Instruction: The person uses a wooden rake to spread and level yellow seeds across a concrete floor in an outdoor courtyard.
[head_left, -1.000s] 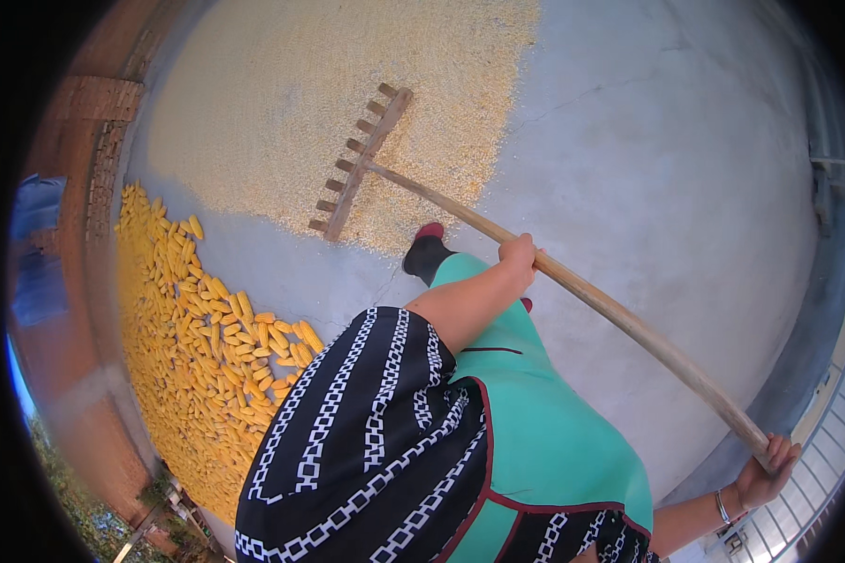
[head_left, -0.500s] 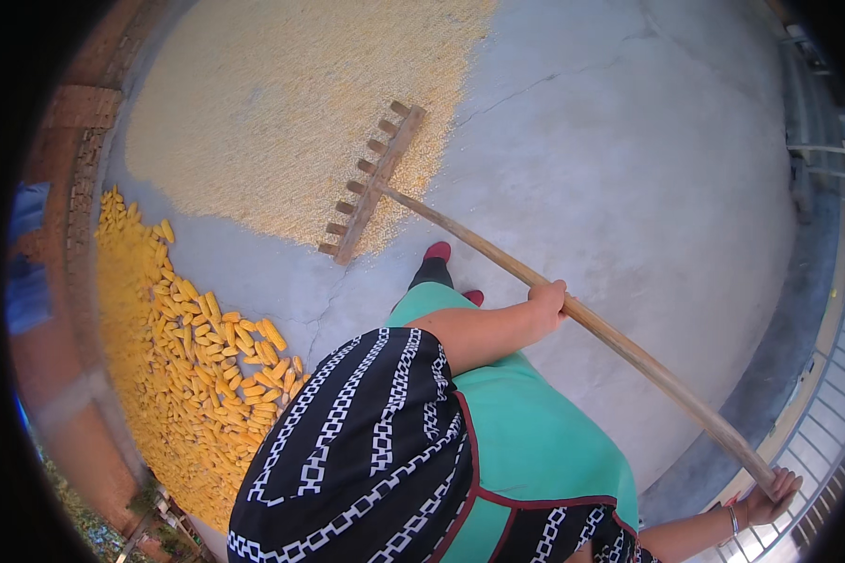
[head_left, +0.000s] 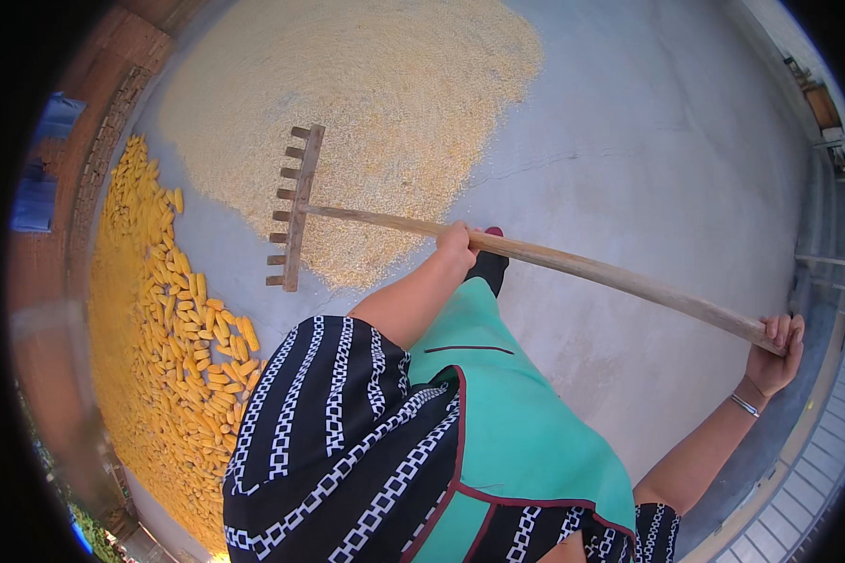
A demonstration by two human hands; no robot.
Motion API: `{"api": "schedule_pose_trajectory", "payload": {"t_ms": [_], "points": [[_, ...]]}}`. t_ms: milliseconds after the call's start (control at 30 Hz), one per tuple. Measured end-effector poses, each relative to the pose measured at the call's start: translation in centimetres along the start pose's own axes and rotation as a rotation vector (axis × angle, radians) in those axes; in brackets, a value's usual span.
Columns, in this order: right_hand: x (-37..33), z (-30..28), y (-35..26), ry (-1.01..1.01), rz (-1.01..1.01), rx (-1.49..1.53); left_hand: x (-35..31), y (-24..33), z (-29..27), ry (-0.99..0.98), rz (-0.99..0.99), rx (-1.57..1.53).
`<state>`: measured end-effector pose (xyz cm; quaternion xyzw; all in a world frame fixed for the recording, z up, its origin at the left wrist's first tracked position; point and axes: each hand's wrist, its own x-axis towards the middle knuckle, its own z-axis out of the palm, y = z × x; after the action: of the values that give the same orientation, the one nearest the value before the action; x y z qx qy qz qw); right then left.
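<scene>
A long-handled wooden rake (head_left: 620,280) stretches across my front, held in both hands. My left hand (head_left: 457,246) wraps round the middle of its handle. At the handle's far right end my right hand (head_left: 777,357) is closed round the tip, a bracelet on that wrist. The toothed rake head (head_left: 298,211) lies over the left near edge of a wide spread of pale corn kernels (head_left: 366,122), its blunt teeth pointing left. Whether the head touches the kernels or hovers above them I cannot tell.
Yellow corn cobs (head_left: 174,375) form a long heap on the left. Beyond them runs a brick edge (head_left: 103,169) with blue cloth (head_left: 36,197). Grey concrete floor (head_left: 667,178) spreads to the right, bounded by pale tiles (head_left: 807,469). My green apron (head_left: 526,422) and one dark shoe show below the handle.
The rake head has swung left and slightly nearer, its handle now more level. My left hand has moved left and up with it; my right hand has risen at the handle's end.
</scene>
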<state>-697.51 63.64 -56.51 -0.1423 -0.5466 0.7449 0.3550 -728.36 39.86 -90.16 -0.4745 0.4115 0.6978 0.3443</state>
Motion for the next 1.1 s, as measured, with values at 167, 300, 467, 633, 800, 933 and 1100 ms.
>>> {"api": "schedule_pose_trajectory", "payload": {"t_ms": [167, 300, 467, 633, 800, 933, 1100], "points": [[13.3, 2.4, 7.4, -0.071, 0.101, -0.049, 8.4, 5.1, 1.4, 0.139, 0.078, -0.106], [23.7, 5.2, 8.5, -0.265, 0.103, -0.068, 9.3, 8.3, 6.4, 0.274, 0.148, -0.366], [34.3, 5.9, 8.5, -0.368, 0.126, -0.114, 12.9, 7.8, 11.4, 0.252, 0.204, -0.389], [44.3, 3.2, 9.1, -0.407, 0.156, -0.120, 12.7, 7.6, 22.1, 0.327, 0.152, -0.480], [56.6, -2.9, 10.9, -0.422, 0.189, -0.103, 14.9, 6.5, 33.8, 0.366, 0.188, -0.493], [67.7, -6.3, 11.6, -0.470, 0.201, -0.117, 16.7, 6.9, 45.0, 0.424, 0.183, -0.506], [81.8, -10.7, 11.6, -0.523, 0.260, -0.087, 20.1, 6.1, 57.8, 0.415, 0.184, -0.622]]}}
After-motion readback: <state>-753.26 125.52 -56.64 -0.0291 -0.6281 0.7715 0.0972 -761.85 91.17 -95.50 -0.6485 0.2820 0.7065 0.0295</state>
